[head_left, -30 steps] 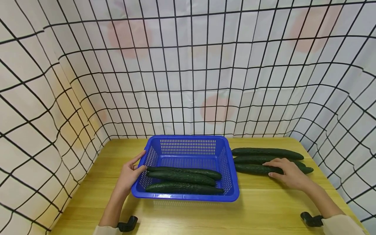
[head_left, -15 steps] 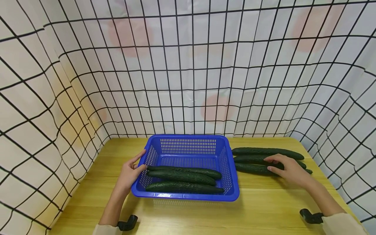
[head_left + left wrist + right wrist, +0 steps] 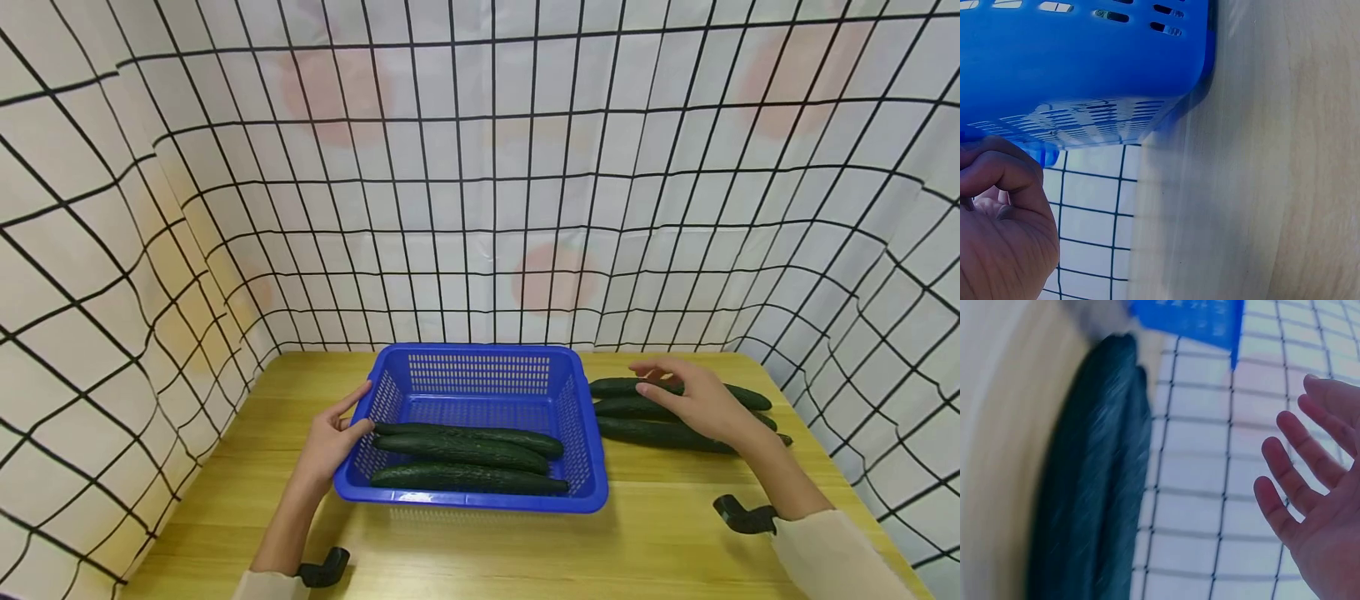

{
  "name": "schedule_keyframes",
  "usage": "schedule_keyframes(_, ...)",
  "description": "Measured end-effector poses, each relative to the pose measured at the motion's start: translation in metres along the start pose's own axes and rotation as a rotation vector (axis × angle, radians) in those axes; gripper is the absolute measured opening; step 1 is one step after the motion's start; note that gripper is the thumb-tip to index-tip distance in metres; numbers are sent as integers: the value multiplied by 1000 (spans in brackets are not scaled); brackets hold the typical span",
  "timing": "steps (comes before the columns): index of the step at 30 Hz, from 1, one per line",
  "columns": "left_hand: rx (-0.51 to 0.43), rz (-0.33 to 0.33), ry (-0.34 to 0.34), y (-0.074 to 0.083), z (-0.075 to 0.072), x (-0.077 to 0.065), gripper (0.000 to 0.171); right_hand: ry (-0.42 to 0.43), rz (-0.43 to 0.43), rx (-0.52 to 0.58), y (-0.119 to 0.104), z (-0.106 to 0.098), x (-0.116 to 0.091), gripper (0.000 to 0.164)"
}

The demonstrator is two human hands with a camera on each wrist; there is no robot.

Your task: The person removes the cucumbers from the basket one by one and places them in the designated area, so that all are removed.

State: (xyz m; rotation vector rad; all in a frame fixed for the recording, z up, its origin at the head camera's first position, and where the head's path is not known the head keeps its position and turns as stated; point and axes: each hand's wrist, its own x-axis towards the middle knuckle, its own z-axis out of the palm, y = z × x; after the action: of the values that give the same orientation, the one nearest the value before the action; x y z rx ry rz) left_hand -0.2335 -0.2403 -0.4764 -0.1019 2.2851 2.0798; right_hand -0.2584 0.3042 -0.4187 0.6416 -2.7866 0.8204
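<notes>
Your left hand [image 3: 328, 446]: gripping blue plastic basket [image 3: 472, 501]
Your right hand [image 3: 701, 402]: fingers wide, empty
Long green cucumbers [image 3: 468, 477]: three inside, three seemingly left

Can't say home or lab, but it's basically a screened-off booth: white sheeting with a black square grid [image 3: 477, 204] (faint round pink blotches [image 3: 540, 287] on it) around a yellow wood-grain table [image 3: 660, 542].

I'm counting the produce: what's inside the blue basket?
Three dark green cucumbers lie in the blue basket, toward its near side. Its slotted floor shows behind them; whatever is directly beneath them is covered.
</notes>
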Motion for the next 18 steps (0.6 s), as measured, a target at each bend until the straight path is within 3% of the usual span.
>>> schedule_keyframes(18,-16,-21,-24,1,0,0,68,-49,-115,138,-75,20,58,38)
